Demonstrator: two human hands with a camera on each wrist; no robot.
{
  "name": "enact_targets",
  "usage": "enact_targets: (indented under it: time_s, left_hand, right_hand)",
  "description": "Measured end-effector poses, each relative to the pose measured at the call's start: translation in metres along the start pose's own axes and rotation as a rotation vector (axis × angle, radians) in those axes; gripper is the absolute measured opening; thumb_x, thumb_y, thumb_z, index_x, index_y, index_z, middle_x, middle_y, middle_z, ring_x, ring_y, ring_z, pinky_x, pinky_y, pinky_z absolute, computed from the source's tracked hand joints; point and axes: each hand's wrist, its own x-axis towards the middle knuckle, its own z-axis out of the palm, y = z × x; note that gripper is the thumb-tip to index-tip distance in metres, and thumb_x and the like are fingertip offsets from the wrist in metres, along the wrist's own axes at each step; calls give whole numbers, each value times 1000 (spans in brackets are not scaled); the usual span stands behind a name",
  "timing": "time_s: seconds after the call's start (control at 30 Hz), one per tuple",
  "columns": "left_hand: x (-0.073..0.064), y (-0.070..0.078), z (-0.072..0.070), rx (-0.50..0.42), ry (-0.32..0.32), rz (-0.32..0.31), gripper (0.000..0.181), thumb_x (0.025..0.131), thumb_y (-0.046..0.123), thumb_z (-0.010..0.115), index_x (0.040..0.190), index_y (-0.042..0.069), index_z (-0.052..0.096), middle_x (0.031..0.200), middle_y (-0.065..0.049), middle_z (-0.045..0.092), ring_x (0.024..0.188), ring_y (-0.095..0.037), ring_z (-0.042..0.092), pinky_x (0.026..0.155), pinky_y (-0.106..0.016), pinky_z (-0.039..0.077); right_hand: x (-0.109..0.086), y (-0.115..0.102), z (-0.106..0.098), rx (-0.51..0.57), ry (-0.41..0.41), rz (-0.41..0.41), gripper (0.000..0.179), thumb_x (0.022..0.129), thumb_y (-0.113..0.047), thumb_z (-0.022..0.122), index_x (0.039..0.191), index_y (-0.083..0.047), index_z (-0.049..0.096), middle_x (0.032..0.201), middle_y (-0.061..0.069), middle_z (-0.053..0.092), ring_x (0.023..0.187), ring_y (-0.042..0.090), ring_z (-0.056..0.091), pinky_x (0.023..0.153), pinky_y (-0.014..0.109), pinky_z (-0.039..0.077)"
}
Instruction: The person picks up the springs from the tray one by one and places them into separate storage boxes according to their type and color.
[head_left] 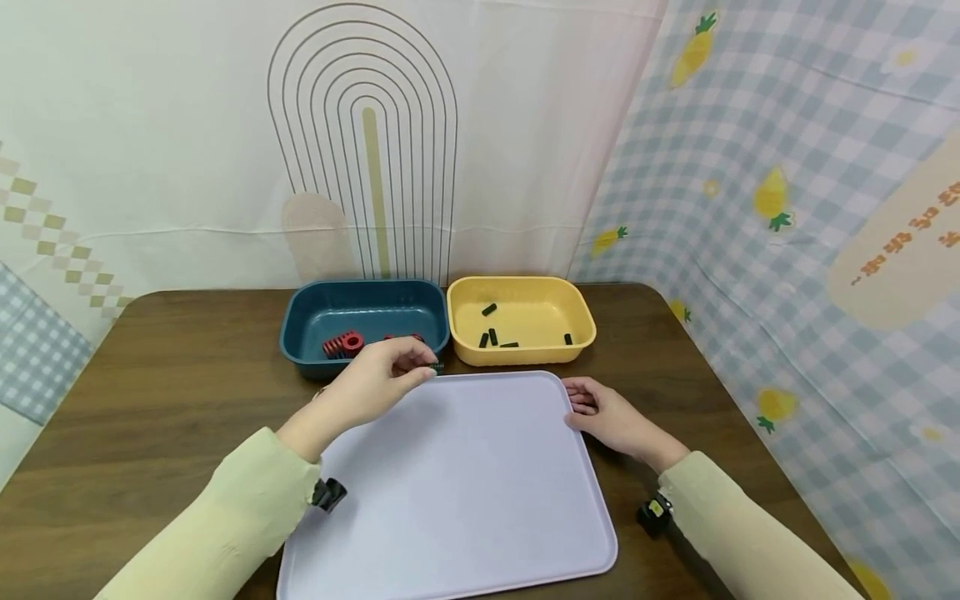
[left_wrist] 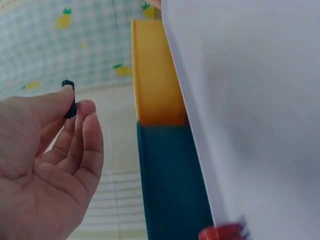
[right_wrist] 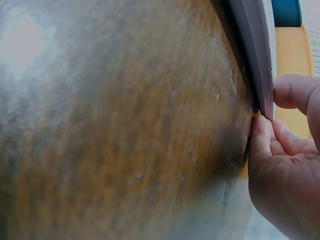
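Note:
Between the thumb and fingertips of my left hand [head_left: 372,385] is a small dark ridged cylinder [left_wrist: 69,100], pinched upright in the left wrist view. That hand hovers over the tray's far left part, just in front of the blue bin [head_left: 375,317]. My right hand [head_left: 611,422] grips the pale lilac tray [head_left: 472,492] near its far right corner. In the right wrist view the thumb [right_wrist: 290,93] lies on one side of the rim and fingers on the other.
Red ridged coil-like pieces [head_left: 342,344] lie in the blue bin, partly behind the left hand. Beside it stands a yellow bin [head_left: 532,315] with several small black cylinders [head_left: 490,309]. All rest on a brown wooden table [head_left: 150,417], with printed cloth behind and to the right.

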Motion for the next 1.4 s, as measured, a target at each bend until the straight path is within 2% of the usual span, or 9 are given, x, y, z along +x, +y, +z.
enact_targets:
  time_s: [0.2, 0.53, 0.7, 0.9, 1.17, 1.4]
  left_hand:
    - [27, 9, 20, -62, 43, 9, 10, 91, 21, 70, 101, 19, 68, 92, 5, 64, 83, -12, 60, 71, -30, 52]
    - [79, 16, 58, -158, 229, -30, 9, 92, 14, 67, 101, 14, 69, 101, 0, 61, 86, -14, 60, 71, -28, 52]
    - [98, 18, 73, -190, 248, -35, 14, 95, 11, 61, 107, 9, 68, 108, -4, 60, 90, -16, 60, 72, -27, 53]
    - [105, 18, 82, -188, 254, -22, 13, 94, 7, 62, 105, 8, 68, 103, -4, 60, 86, -17, 60, 70, -27, 52]
    - [104, 17, 85, -165, 235, -41, 10, 93, 9, 64, 102, 8, 69, 107, -6, 57, 84, -17, 60, 66, -26, 52]
    - [103, 15, 86, -180, 215, -63, 12, 94, 10, 64, 105, 8, 68, 109, -5, 57, 88, -16, 62, 67, -26, 53]
  right_hand:
    - [1, 2, -1, 2, -4, -11, 54, 92, -11, 66, 142, -7, 43, 140, 9, 47, 124, 24, 47, 101, 43, 40]
    - [0, 3, -2, -3, -4, -1, 55, 93, -13, 66, 142, -8, 42, 140, 9, 46, 125, 24, 47, 102, 44, 39]
    - [-2, -1, -1, 1, -2, 9, 55, 93, -12, 65, 143, -9, 42, 141, 9, 46, 126, 24, 46, 103, 43, 38]
    - [-2, -4, -1, -20, 6, 9, 54, 93, -12, 66, 142, -9, 43, 137, 7, 50, 123, 23, 48, 102, 43, 39]
    - [0, 0, -1, -34, 7, 9, 53, 93, -13, 66, 141, -10, 44, 135, 7, 51, 123, 23, 49, 102, 44, 39]
    - [0, 0, 0, -22, 7, 10, 53, 92, -12, 66, 141, -10, 44, 136, 8, 50, 123, 23, 48, 102, 44, 39]
